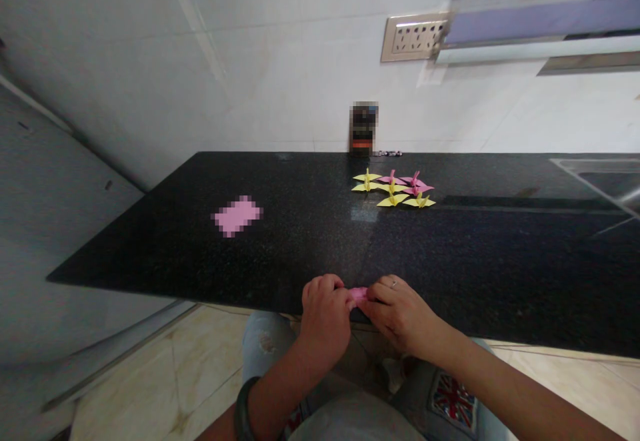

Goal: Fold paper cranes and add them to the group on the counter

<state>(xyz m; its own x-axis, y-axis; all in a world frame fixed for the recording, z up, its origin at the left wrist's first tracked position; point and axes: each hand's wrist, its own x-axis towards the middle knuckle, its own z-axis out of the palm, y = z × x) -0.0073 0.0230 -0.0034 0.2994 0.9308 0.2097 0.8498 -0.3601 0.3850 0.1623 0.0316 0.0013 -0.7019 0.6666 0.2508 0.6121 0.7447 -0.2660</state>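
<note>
Between my two hands, at the front edge of the black countertop (300, 254), is a small piece of pink paper (358, 296). My left hand (326, 314) has its fingers closed on the paper's left end. From the other side my right hand (397, 311), with a ring on one finger, pinches the right end. The fingers cover much of the paper, so its folds are hard to make out. Beyond my hands stand several folded paper cranes, yellow ones (393, 199) and pink ones (415, 179), grouped close together.
A pink sheet or stack (237, 216), pixelated, lies on the counter's left part. Against the white tiled wall leans a dark pixelated object (363, 127) with a beaded strand (389, 153) beside it. A socket panel (414, 36) is above; a sink edge (595, 184) shows at right.
</note>
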